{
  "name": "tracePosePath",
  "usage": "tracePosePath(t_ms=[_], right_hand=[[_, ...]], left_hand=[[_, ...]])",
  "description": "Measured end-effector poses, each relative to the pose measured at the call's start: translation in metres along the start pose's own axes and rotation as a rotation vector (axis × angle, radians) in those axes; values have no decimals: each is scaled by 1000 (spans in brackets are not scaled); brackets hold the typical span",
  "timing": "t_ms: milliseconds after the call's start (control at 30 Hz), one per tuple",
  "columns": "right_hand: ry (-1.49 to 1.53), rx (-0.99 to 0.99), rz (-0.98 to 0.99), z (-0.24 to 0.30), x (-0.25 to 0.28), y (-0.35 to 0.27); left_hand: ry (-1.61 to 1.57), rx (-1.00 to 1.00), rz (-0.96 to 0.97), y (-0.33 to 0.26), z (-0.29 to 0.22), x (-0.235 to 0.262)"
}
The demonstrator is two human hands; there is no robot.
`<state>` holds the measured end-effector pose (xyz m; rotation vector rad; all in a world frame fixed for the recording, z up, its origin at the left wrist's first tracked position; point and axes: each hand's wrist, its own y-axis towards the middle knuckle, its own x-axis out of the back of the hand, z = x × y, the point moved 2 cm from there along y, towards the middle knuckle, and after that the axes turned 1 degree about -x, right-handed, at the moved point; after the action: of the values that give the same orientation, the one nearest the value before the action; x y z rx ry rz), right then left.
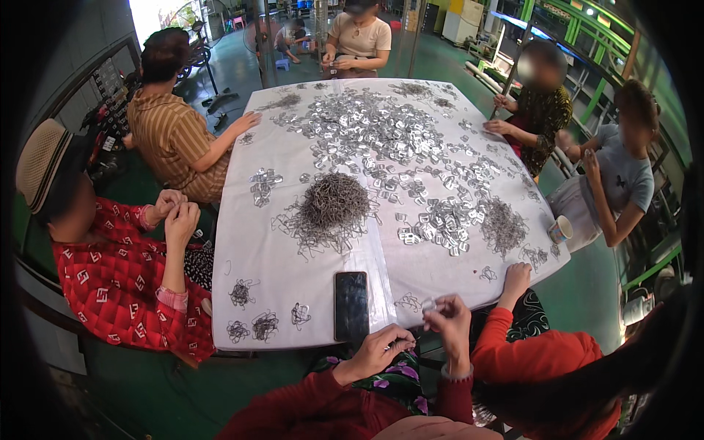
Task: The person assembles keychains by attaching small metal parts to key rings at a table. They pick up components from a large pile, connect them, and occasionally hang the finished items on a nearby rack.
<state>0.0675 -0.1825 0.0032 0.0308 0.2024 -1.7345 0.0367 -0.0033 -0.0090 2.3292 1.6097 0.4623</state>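
At the table's near edge, my left hand (378,353) is closed, thumb and fingertips pressed together. Whatever it pinches is too small to make out. Just right of it, my right hand (449,328) is raised and pinches a small shiny metal plate (428,305). Some loose bent wires (408,301) lie on the cloth beside that plate. A dark phone (352,306) rests upright to the view, just beyond my left hand. Farther in, a dense heap of bent wire pieces (336,203) stands mid-table, with flat silver metal plates (374,126) spread behind it.
The white-covered table (279,290) has small wire clumps (265,325) at its near left. More plates (444,224) and a wire pile (504,226) lie to the right, near a paper cup (561,229). Several people sit around; one in an orange-red sleeve (535,352) is close on my right.
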Motion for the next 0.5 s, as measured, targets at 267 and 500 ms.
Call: tracePosePath(t_ms=[267, 500], right_hand=[[-94, 203, 16, 40, -3, -76], [-14, 243, -31, 19, -16, -90]], left_hand=[[118, -78, 7, 6, -18, -7], [187, -161, 21, -8, -16, -3]])
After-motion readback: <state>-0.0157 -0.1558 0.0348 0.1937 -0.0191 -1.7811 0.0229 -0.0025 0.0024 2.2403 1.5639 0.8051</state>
